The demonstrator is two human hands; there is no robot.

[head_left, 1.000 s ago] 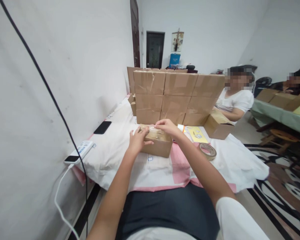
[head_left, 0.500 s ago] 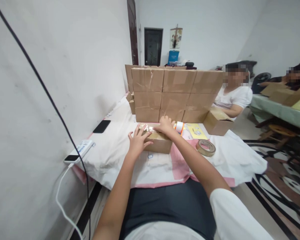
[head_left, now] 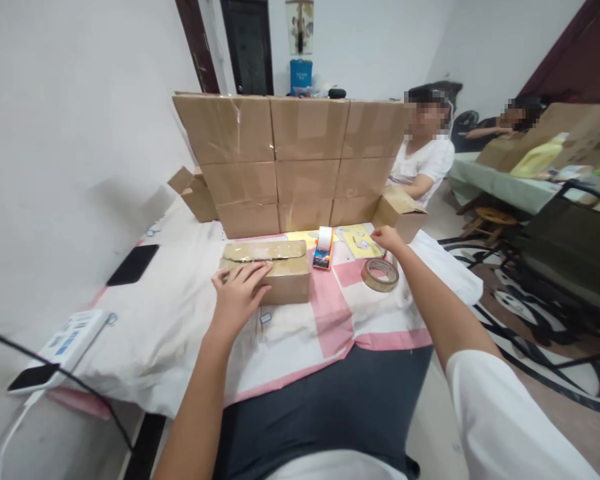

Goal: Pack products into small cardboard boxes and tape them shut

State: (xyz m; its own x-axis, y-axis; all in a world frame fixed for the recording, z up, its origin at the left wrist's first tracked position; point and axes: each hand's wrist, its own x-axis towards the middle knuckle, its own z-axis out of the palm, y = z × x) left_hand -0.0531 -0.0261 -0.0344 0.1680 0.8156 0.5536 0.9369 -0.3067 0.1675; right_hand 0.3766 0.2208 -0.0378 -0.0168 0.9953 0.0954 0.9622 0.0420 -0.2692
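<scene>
On the cloth-covered table a cardboard box [head_left: 285, 283] lies in front of me, clear tape along its top flap. My left hand [head_left: 240, 287] rests on its near left top edge, fingers spread. My right hand [head_left: 387, 238] is raised off to the right, fingers curled together; anything in them is hidden. Just below that hand is a roll of packing tape [head_left: 380, 275], lying flat. An orange tape dispenser [head_left: 323, 250] with a white roll stands right of the box. Beyond the right hand sits another cardboard box [head_left: 399, 212], and a yellow printed sheet [head_left: 361, 241] lies left of that hand.
A wall of stacked cardboard boxes [head_left: 307, 160] rises at the back of the table. An open box [head_left: 195, 193] stands at its left. A black phone [head_left: 133, 265] and a white power strip [head_left: 65, 347] lie at left. A person [head_left: 425, 157] sits behind, right.
My right hand has left the box and moved right, past the tape dispenser, to above the tape roll. My left hand stays on the box. The view has shifted nearer and to the right.
</scene>
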